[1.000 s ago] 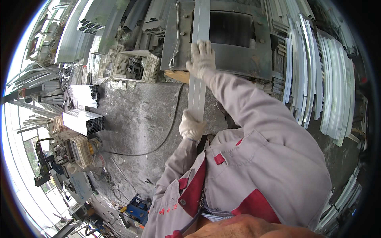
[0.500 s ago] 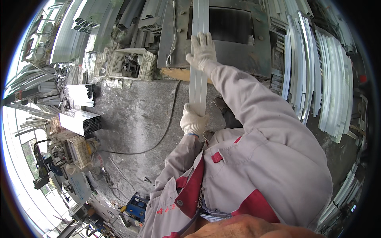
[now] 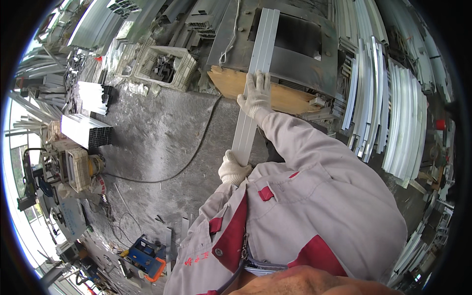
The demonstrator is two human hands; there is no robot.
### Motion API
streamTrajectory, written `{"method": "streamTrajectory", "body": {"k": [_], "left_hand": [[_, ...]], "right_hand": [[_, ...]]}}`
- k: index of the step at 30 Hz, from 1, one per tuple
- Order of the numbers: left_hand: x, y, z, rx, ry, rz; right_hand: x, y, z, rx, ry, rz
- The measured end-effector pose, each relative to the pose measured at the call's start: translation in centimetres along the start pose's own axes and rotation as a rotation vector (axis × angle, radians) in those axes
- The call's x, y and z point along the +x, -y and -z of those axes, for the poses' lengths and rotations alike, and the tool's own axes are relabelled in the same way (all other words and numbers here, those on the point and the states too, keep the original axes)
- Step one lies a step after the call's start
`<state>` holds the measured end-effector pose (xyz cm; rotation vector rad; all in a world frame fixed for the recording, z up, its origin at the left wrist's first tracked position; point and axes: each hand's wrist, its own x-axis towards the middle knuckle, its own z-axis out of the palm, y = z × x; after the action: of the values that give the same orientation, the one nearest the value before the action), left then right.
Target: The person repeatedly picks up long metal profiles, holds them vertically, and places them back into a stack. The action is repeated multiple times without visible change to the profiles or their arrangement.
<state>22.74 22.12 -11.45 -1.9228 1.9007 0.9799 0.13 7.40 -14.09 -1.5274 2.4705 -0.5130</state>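
Observation:
A long pale-grey aluminium profile [image 3: 260, 55] with lengthwise grooves slants from near my body up over a dark metal machine table. Its far end now shows beside the dark opening [image 3: 298, 37] in that table. My left hand [image 3: 234, 168], in a knitted cream glove, is closed round the near end of the profile. Farther along, my right hand [image 3: 256, 93], gloved alike, lies on the profile's upper face with fingers stretched out and thumb to the left. The underside of the profile is hidden.
A wooden board [image 3: 236, 84] edges the machine table. Left of it stands a plastic crate [image 3: 184, 69] of dark offcuts. Stacked profiles [image 3: 405, 118] rise on the right, more bundles [image 3: 81, 130] on the left. A cable [image 3: 199, 142] crosses the floor; a blue tool box [image 3: 145, 255] sits lower left.
The profile has come back toward my body and tilted, its far end shifting right and into view. Both hands moved nearer with it. My view has also shifted.

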Motion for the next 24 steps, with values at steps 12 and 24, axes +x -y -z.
{"method": "streamTrajectory", "body": {"k": [12, 24], "left_hand": [[-1.2, 8.0, -4.5, -0.014, 0.007, -0.026], [2.7, 1.7, -2.3, -0.126, -0.102, -0.102]], "right_hand": [[-6.1, 1.1, -3.2, -0.043, -0.01, 0.036], [1.8, -1.1, -2.1, -0.101, -0.029, 0.088]]}}
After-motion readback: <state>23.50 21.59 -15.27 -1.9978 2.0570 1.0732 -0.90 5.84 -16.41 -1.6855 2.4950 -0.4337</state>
